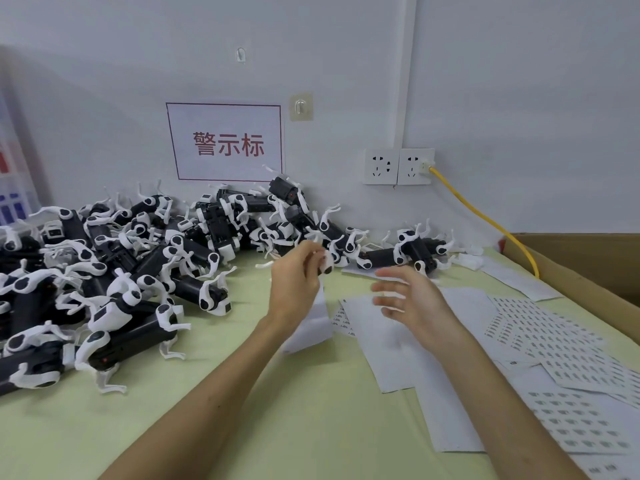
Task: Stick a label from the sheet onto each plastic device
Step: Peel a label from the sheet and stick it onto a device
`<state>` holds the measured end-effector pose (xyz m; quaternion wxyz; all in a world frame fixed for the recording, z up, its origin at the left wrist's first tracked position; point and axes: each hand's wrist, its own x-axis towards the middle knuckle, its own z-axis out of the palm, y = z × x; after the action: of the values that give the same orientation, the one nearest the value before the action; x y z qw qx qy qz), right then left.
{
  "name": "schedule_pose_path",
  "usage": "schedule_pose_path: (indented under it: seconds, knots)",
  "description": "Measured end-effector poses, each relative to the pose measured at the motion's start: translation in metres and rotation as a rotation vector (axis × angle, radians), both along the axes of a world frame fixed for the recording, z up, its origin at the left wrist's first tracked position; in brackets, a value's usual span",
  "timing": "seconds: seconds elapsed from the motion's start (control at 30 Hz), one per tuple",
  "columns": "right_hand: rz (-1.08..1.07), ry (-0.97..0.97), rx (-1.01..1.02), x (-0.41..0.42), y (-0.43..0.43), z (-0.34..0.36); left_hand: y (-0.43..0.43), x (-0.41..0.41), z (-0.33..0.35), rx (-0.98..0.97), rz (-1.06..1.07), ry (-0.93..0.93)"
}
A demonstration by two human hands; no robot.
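Observation:
A big heap of black-and-white plastic devices [131,271] covers the left and back of the pale green table [263,410]. My left hand [294,285] is raised over the table's middle and grips one black-and-white device [325,263]; a white sheet strip [317,320] hangs down below that hand. My right hand [412,299] hovers just right of it, blurred, fingers spread and holding nothing. Label sheets [561,344] printed with rows of small dark labels lie to the right.
Blank white backing sheets [391,355] lie under my right forearm. A cardboard box [588,265] borders the table's right side. A yellow cable [485,216] runs from the wall sockets [398,166] to the box. A sign with red characters [227,143] hangs on the wall.

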<state>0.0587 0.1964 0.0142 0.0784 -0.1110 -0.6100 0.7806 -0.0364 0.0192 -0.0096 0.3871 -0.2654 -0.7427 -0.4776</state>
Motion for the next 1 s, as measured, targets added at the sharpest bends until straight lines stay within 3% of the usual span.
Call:
schedule_pose_path:
  seconds: [0.1, 0.2, 0.33, 0.43, 0.57, 0.77, 0.87, 1.0]
  knots:
    - [0.175, -0.116, -0.087, 0.002, -0.006, -0.002, 0.013, 0.025, 0.01, -0.078, -0.114, 0.15]
    - [0.307, -0.113, -0.215, 0.002, -0.009, -0.002, 0.026, 0.046, 0.009, -0.205, -0.239, 0.243]
    - [0.26, -0.048, -0.376, 0.0, -0.005, -0.002, 0.031, 0.058, -0.003, -0.406, -0.356, 0.358]
    - [0.192, 0.017, -0.472, -0.001, 0.002, -0.001, 0.026, 0.054, -0.011, -0.485, -0.323, 0.438]
    - [0.061, 0.137, -0.301, -0.001, 0.004, 0.002, 0.026, 0.057, -0.016, -0.275, -0.345, 0.148]
    - [-0.17, 0.444, 0.332, 0.001, -0.014, -0.003, 0.026, 0.057, -0.011, 0.232, -0.755, -0.788]
    - [-0.159, 0.528, 0.58, 0.001, -0.026, -0.012, 0.025, 0.054, -0.01, 0.268, -0.733, -0.865]
    - [-0.122, 0.575, 0.652, 0.0, -0.033, -0.018, 0.024, 0.053, -0.012, 0.372, -0.712, -0.872]
